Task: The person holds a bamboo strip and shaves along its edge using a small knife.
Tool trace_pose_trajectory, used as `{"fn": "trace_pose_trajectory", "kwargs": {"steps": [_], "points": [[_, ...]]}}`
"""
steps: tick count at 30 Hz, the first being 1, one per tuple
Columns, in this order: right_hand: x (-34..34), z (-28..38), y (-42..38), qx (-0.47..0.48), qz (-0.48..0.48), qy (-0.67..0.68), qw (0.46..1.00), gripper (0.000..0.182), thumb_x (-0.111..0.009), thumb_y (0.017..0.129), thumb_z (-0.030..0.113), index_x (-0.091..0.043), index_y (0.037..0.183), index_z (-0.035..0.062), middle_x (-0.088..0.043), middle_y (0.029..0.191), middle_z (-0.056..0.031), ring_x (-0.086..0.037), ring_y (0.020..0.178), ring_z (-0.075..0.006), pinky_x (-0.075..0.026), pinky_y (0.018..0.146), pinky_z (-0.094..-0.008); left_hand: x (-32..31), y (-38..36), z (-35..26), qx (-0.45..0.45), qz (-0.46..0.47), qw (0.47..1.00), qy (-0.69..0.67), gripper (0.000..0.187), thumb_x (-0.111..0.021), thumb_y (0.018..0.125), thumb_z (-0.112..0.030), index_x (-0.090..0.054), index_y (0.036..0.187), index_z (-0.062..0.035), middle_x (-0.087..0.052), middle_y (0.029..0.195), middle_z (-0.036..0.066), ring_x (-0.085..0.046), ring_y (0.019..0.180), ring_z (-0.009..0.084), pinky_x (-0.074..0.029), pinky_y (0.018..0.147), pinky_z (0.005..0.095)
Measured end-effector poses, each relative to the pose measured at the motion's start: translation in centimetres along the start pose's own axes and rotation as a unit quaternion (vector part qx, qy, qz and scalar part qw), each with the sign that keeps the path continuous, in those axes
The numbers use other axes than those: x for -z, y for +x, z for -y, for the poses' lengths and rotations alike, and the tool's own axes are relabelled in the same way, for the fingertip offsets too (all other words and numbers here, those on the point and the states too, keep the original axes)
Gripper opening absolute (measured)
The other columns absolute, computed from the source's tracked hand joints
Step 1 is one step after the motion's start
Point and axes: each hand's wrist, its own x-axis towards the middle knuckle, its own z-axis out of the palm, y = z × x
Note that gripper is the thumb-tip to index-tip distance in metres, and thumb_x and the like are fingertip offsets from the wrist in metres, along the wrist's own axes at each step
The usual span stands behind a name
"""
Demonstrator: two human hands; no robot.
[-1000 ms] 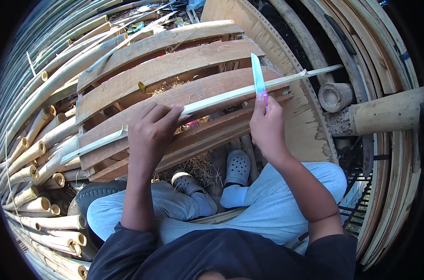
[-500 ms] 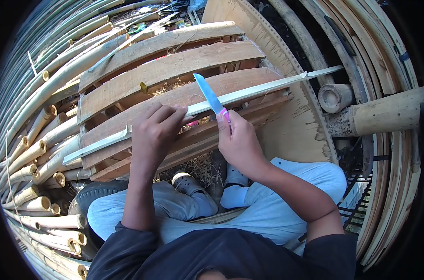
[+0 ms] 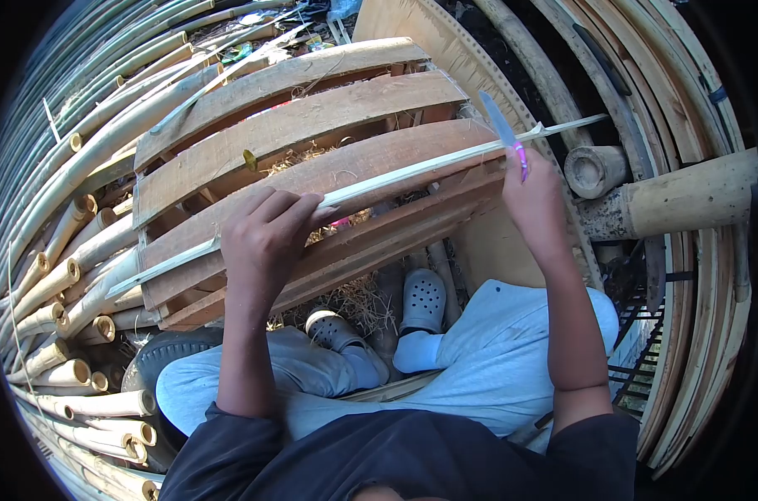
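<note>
A long, pale bamboo strip lies slantwise over a slatted wooden bench, its right end reaching past the bench's edge. My left hand is closed around the strip left of its middle. In my right hand is a knife with a pink and purple handle and a bluish blade pointing up and away from me. The blade crosses the strip towards its right end, close to a raised node. Whether the edge is cutting into the strip cannot be made out.
Cut bamboo poles are stacked along the left. A curved plywood sheet stands behind and right of the bench. Further right are a thick bamboo post and bundled wooden strips. Straw shavings lie on the ground near my clogs.
My right hand has slid the knife rightwards along the strip, from near my left hand to close to the node. My left hand keeps its hold, shifted slightly left and down.
</note>
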Motion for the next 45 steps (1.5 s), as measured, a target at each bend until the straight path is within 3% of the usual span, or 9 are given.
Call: {"fn": "trace_pose_trajectory", "kwargs": {"steps": [3,9,17,19,26,28,32,37,45], "points": [[-1.4,-1.9,0.1,0.063,-0.065,-0.041,0.995,0.033,-0.052,0.107,0.026,-0.064,0.095,-0.0033,-0.067,0.075,-0.0292,-0.068,0.074,-0.0488,-0.052,0.063,-0.0562,-0.1,0.2,0.0,-0.005,-0.022,1.0,-0.011,0.018,-0.083,0.081,-0.024,-0.076,0.093,-0.0137,-0.068,0.079,0.0,-0.064,0.072,0.0191,-0.05,0.062,0.0349],[-3.3,2.5,-6.6,0.193,0.028,-0.057,0.979,0.02,-0.051,0.107,0.018,-0.047,0.1,0.0,-0.066,0.076,-0.0278,-0.068,0.072,-0.0455,-0.054,0.061,-0.0558,0.0,0.3,0.0,0.005,-0.021,1.0,-0.013,0.018,-0.083,0.08,-0.025,-0.077,0.091,-0.013,-0.067,0.076,0.001,-0.064,0.071,0.02,-0.049,0.06,0.0353],[-0.3,-0.5,-0.1,0.052,-0.068,0.2,0.976,0.03,-0.071,0.098,0.027,-0.066,0.08,0.0024,-0.064,0.068,-0.0055,-0.063,0.061,-0.0127,-0.047,0.055,-0.0332,-0.2,0.1,0.2,0.012,-0.02,0.999,-0.026,0.017,-0.083,0.08,-0.021,-0.078,0.094,-0.0116,-0.068,0.078,0.002,-0.064,0.071,0.0211,-0.049,0.061,0.0358],[0.4,0.9,-0.4,-0.083,0.08,0.184,0.976,0.031,-0.075,0.095,0.026,-0.068,0.074,0.0039,-0.061,0.066,0.0014,-0.054,0.059,-0.0067,-0.042,0.053,-0.0298,-0.2,0.2,0.1,0.014,-0.02,0.999,-0.025,0.017,-0.083,0.08,-0.021,-0.078,0.094,-0.0116,-0.068,0.078,0.002,-0.064,0.071,0.0211,-0.049,0.061,0.0356],[-0.2,1.0,-0.4,-0.116,0.103,0.341,0.927,0.022,-0.078,0.093,0.023,-0.068,0.085,0.0042,-0.056,0.065,0.005,-0.043,0.05,-0.0026,-0.035,0.046,-0.0258,-0.2,0.2,0.0,0.022,-0.02,0.999,-0.031,0.018,-0.084,0.08,-0.021,-0.078,0.093,-0.0115,-0.068,0.077,0.002,-0.064,0.07,0.021,-0.049,0.061,0.0351],[0.1,0.8,-0.2,-0.163,0.131,0.375,0.903,0.019,-0.076,0.095,0.02,-0.062,0.092,0.0088,-0.043,0.058,0.0103,-0.032,0.042,0.001,-0.021,0.039,-0.0218,-0.2,0.1,0.0,0.022,-0.021,0.999,-0.032,0.017,-0.084,0.08,-0.022,-0.078,0.092,-0.0115,-0.069,0.077,0.002,-0.064,0.07,0.021,-0.049,0.061,0.0351],[0.5,-0.3,0.5,-0.157,0.107,0.4,0.897,0.017,-0.077,0.092,0.018,-0.067,0.087,0.0059,-0.051,0.061,0.0065,-0.041,0.044,-0.0026,-0.029,0.039,-0.0229,-0.1,0.2,0.0,0.022,-0.021,0.999,-0.03,0.018,-0.084,0.08,-0.022,-0.078,0.092,-0.0112,-0.069,0.077,0.002,-0.065,0.071,0.0208,-0.049,0.061,0.0351],[1.4,-0.5,1.1,-0.161,0.113,0.427,0.883,0.019,-0.075,0.095,0.015,-0.058,0.089,0.0102,-0.041,0.057,0.0107,-0.03,0.041,0.0008,-0.018,0.039,-0.0226,-0.1,0.2,-0.1,0.022,-0.02,0.999,-0.033,0.018,-0.084,0.08,-0.024,-0.078,0.092,-0.0111,-0.069,0.078,0.002,-0.065,0.071,0.0211,-0.049,0.061,0.0352],[2.6,-0.8,1.7,-0.153,0.159,0.525,0.822,0.015,-0.074,0.095,0.013,-0.061,0.096,0.0061,-0.039,0.058,0.0098,-0.031,0.042,0.0001,-0.02,0.039,-0.0234,0.0,0.3,-0.1,0.025,-0.018,0.999,-0.035,0.017,-0.083,0.081,-0.024,-0.078,0.091,-0.0115,-0.069,0.078,0.003,-0.064,0.071,0.0215,-0.049,0.062,0.0354]]}}
